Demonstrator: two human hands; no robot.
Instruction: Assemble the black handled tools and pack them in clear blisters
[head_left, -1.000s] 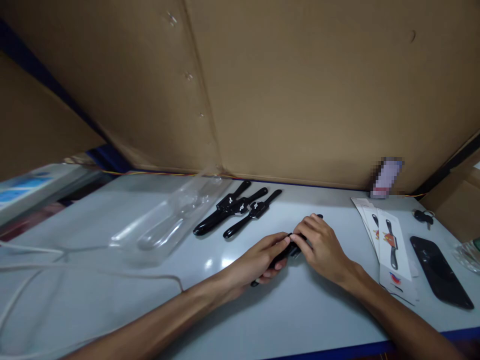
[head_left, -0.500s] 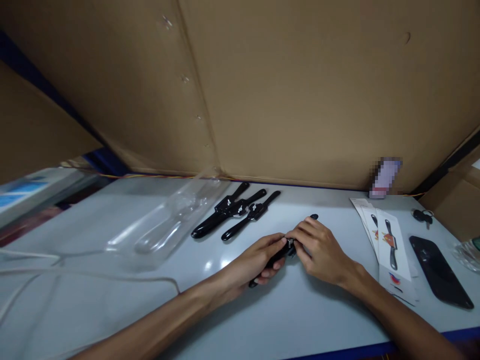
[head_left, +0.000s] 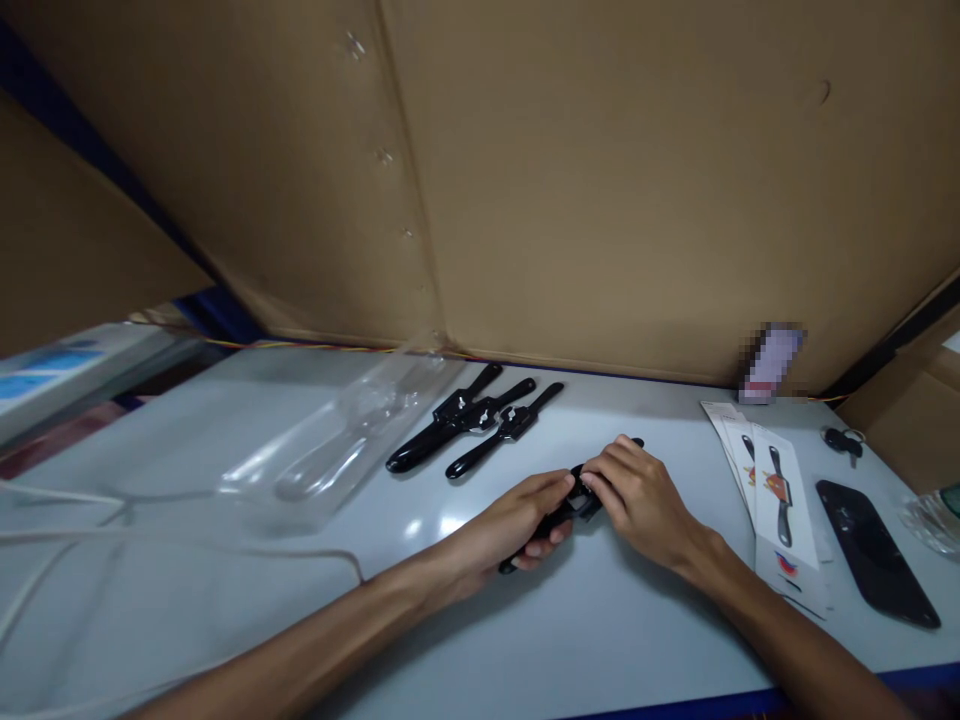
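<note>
Fingers (head_left: 613,470) around black tool (head_left: 558,519); cards (head_left: 784,500), phone (head_left: 877,555) nearby.

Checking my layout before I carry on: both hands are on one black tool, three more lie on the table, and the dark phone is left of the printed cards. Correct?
No, the side is wrong: the head view shows the dark phone right of the printed cards. The rest stands, the held black tool included.
</note>
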